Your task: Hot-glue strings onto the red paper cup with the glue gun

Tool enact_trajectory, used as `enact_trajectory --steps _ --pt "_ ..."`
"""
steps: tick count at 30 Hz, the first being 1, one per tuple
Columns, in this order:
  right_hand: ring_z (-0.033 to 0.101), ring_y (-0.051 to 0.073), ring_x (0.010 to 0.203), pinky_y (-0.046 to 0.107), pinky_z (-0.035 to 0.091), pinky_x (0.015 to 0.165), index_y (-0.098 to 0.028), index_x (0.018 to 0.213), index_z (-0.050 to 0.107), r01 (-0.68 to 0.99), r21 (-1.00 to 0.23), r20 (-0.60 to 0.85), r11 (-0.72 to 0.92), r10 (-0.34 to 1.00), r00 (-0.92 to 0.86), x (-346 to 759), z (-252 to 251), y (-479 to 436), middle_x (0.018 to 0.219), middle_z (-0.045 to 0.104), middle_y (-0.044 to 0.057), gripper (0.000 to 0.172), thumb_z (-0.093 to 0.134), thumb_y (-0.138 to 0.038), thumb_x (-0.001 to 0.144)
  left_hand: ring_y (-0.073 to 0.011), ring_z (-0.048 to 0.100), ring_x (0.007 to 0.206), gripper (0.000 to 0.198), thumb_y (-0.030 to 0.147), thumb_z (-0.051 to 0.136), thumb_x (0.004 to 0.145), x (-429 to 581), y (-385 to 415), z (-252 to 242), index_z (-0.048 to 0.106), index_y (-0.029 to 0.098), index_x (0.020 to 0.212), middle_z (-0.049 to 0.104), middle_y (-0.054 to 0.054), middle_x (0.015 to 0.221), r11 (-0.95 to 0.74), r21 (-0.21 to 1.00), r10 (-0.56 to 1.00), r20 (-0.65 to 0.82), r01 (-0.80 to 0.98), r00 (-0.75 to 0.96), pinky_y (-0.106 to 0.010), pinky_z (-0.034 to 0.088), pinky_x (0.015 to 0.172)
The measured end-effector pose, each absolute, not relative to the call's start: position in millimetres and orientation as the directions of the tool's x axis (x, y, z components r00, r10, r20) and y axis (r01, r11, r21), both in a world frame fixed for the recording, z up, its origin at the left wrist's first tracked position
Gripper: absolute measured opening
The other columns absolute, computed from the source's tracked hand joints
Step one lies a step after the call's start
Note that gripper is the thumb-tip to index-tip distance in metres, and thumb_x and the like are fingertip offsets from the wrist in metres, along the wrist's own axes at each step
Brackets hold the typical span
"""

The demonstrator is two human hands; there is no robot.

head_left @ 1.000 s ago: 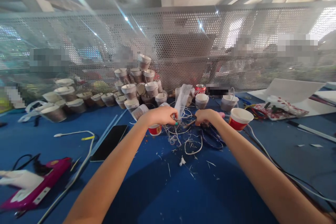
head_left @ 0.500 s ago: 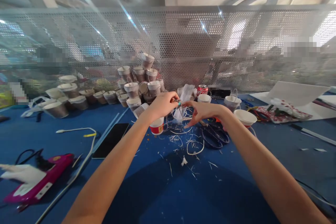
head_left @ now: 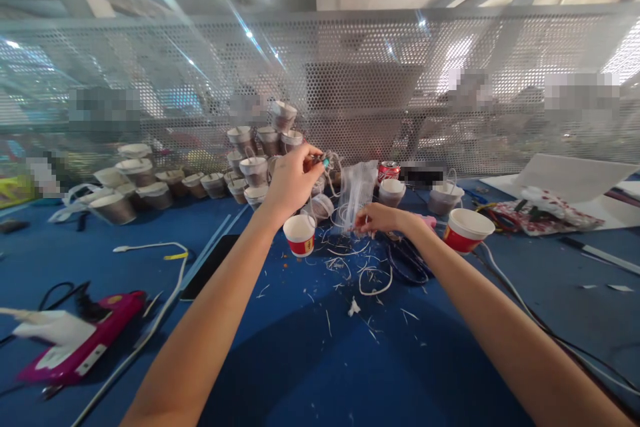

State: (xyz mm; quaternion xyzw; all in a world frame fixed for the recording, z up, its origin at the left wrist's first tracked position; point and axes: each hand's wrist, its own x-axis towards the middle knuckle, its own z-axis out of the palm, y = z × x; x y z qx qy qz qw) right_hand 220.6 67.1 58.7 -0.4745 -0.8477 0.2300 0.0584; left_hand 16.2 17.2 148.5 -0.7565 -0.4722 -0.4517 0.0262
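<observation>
My left hand [head_left: 295,180] is raised above the table in front of the stacked cups. Its thumb and fingers pinch a small string-tied piece with a teal part [head_left: 326,163]; loops of pale string [head_left: 335,173] hang from it. Lower and to the right, my right hand [head_left: 383,217] has its fingers bent together by a clear plastic bag [head_left: 357,193]. Whatever those fingertips hold, if anything, is too small to make out. Below my left hand stands a red and white paper cup [head_left: 299,237]. Dark-handled scissors [head_left: 407,263] lie partly under my right wrist.
White string scraps [head_left: 373,280] litter the blue table [head_left: 320,360]. Several grey-brown cups [head_left: 255,170] are stacked at the back left. A red can [head_left: 389,172] and a second red cup [head_left: 467,230] stand to the right. A pink power strip [head_left: 100,337] lies at left.
My left hand has risen and moved left with the teal-and-string piece. My right hand has come away from it and lowered slightly, its fingers drawing together near the plastic bag.
</observation>
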Motion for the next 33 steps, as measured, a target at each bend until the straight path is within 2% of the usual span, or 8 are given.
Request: enact_trajectory --steps 6,12,16,18,21,25,28,33 --pt "0.062 0.017 0.072 0.026 0.048 0.068 -0.012 0.081 0.065 0.74 -0.524 0.128 0.422 0.898 -0.421 221.1 71.0 67.2 0.074 0.067 0.006 0.018 0.052 -0.025 0.081 -0.0104 0.05 0.058 0.016 0.023 0.056 0.075 9.0 17.6 150.5 0.061 0.017 0.089 0.055 0.002 0.064 -0.552 0.431 0.761 0.61 0.714 0.22 -0.025 0.038 0.056" --pt "0.062 0.017 0.079 0.027 0.049 0.069 -0.013 0.106 0.054 0.659 -0.629 0.43 0.412 0.891 -0.146 226.1 88.4 64.1 0.097 0.062 0.01 0.032 0.033 -0.032 0.091 -0.0132 0.056 0.061 0.019 0.029 0.057 0.073 9.3 22.3 141.9 0.062 0.017 0.087 0.06 -0.001 0.069 -0.527 0.437 0.844 0.373 0.729 0.386 -0.027 0.041 0.056" --pt "0.057 0.02 0.09 0.031 0.046 0.079 -0.015 0.095 0.06 0.714 -0.466 0.696 0.522 0.715 -0.068 234.2 96.8 57.4 0.1 0.059 0.011 0.025 0.041 -0.031 0.089 -0.0162 0.06 0.068 0.023 0.031 0.059 0.07 10.5 24.6 139.4 0.062 0.016 0.088 0.064 -0.004 0.076 -0.499 0.484 0.866 0.313 0.719 0.39 -0.029 0.044 0.06" --pt "0.054 0.022 0.098 0.033 0.042 0.086 -0.015 0.101 0.06 0.777 -0.356 0.677 0.519 0.716 -0.168 233.9 94.1 58.4 0.104 0.059 0.012 0.025 0.039 -0.025 0.089 -0.0166 0.06 0.068 0.024 0.03 0.059 0.068 11.9 25.0 138.6 0.062 0.016 0.087 0.066 -0.005 0.076 -0.48 0.546 0.877 0.265 0.687 0.401 -0.029 0.044 0.059" --pt "0.051 0.023 0.106 0.032 0.038 0.091 -0.013 0.115 0.055 0.852 -0.267 0.406 0.451 0.854 -0.325 225.9 79.9 65.9 0.116 0.057 0.014 0.034 0.039 -0.01 0.084 -0.0161 0.06 0.066 0.021 0.028 0.059 0.067 16.2 24.7 136.2 0.061 0.015 0.084 0.067 -0.006 0.074 -0.444 0.618 0.879 0.159 0.649 0.45 -0.028 0.044 0.057" --pt "0.061 0.022 0.088 0.026 0.044 0.08 -0.014 0.095 0.067 0.854 -0.269 0.182 0.446 0.894 -0.41 218.4 63.3 75.7 0.095 0.069 0.009 0.032 0.056 -0.004 0.067 -0.0158 0.058 0.063 0.02 0.027 0.058 0.067 22.5 25.6 131.2 0.062 0.014 0.082 0.066 -0.006 0.072 -0.434 0.613 0.872 0.104 0.66 0.478 -0.027 0.041 0.054" --pt "0.063 0.019 0.083 0.023 0.045 0.076 -0.016 0.096 0.068 0.855 -0.288 0.182 0.432 0.901 -0.394 226.2 68.2 78.3 0.092 0.07 0.005 0.03 0.055 -0.009 0.07 -0.0147 0.056 0.061 0.02 0.028 0.059 0.067 24.2 28.6 127.4 0.063 0.014 0.08 0.065 -0.005 0.07 -0.431 0.615 0.877 0.112 0.661 0.468 -0.027 0.039 0.053" --pt "0.06 0.024 0.097 0.032 0.042 0.086 -0.012 0.097 0.066 0.892 -0.3 0.346 0.337 0.911 -0.227 237.1 92.4 71.8 0.101 0.066 0.013 0.028 0.046 -0.014 0.078 -0.0112 0.049 0.053 0.022 0.029 0.061 0.067 24.9 36.2 120.7 0.063 0.012 0.08 0.059 -0.002 0.063 -0.319 0.719 0.923 0.09 0.617 0.374 -0.026 0.034 0.05"
